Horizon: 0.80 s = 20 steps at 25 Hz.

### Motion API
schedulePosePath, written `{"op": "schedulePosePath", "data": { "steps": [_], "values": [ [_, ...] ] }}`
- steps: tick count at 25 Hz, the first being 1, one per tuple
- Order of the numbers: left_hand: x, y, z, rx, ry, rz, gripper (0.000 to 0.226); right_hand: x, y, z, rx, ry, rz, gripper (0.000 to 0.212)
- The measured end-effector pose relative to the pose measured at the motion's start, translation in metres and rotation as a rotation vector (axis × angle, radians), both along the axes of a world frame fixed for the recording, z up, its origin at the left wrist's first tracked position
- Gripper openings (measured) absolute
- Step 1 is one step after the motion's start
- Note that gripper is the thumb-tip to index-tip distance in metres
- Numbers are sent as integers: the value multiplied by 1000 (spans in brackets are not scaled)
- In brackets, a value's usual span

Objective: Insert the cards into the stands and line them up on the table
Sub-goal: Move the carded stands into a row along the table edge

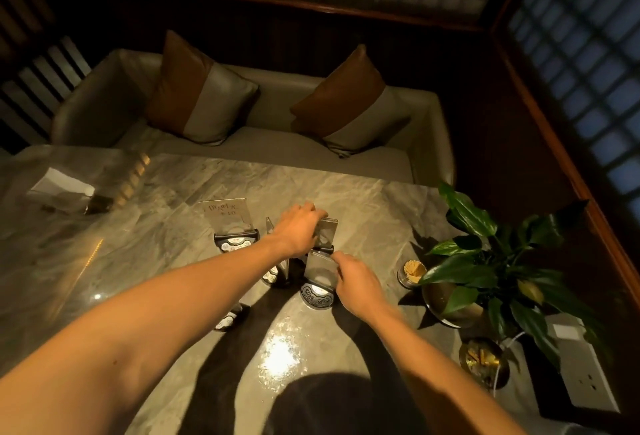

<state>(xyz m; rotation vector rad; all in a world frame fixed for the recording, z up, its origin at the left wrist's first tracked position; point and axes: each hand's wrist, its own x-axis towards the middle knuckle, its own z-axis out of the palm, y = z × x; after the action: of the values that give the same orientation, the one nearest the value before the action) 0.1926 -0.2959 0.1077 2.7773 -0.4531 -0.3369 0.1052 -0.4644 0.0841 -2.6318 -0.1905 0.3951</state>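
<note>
Several dark stands with clear acrylic cards sit mid-table on the marble table (173, 261). The far-left stand (236, 242) holds an upright card (227, 214) with handwriting. My left hand (299, 228) reaches over the group and grips the top of a clear card (325, 233) in the far stand. My right hand (358, 284) pinches the right edge of a nearer card (320, 270) standing in a round dark stand (317, 294). Another stand (275, 275) is partly hidden under my left forearm. One more stand (228, 320) lies near the forearm, closer to me.
A potted green plant (485, 268) and a toothpick jar (412, 272) stand at the right. A brass ashtray (483, 362) and white power strip (585, 372) sit at the near right. A napkin holder (62, 188) is far left. A sofa with cushions (242, 143) lies beyond.
</note>
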Motion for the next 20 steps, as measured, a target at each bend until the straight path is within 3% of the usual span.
{"op": "schedulePosePath", "data": {
  "steps": [5,12,20],
  "values": [
    [1,1,9,-3,-37,6,35,-4,-16,14,20,-18,-38,26],
    [22,-4,48,-107,-135,-50,45,26,-56,88,-79,-121,-66,31],
    [83,-39,117,-104,-249,-22,46,141,-118,167,-48,-278,-167,33]
  ]
}}
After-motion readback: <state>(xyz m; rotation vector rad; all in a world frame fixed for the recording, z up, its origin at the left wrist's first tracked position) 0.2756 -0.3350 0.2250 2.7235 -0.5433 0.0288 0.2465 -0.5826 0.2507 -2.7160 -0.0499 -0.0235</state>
